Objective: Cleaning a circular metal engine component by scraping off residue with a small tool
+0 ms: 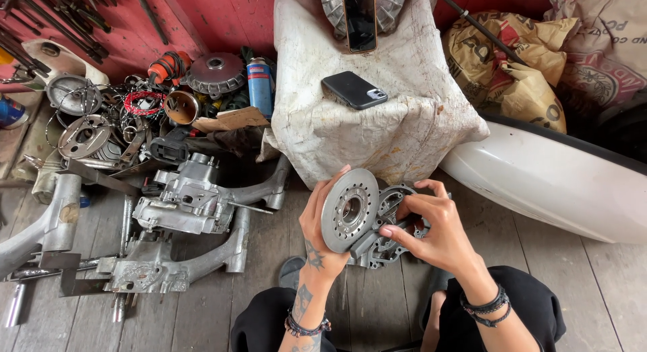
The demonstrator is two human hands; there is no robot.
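The perforated metal disc [348,209] stands on edge above the wooden floor [579,284], gripped by the left hand [322,232] so its face shows. The right hand [431,234] pinches the dark bracket [384,234] behind it, fingers closed. An engine case [183,197] lies well apart.
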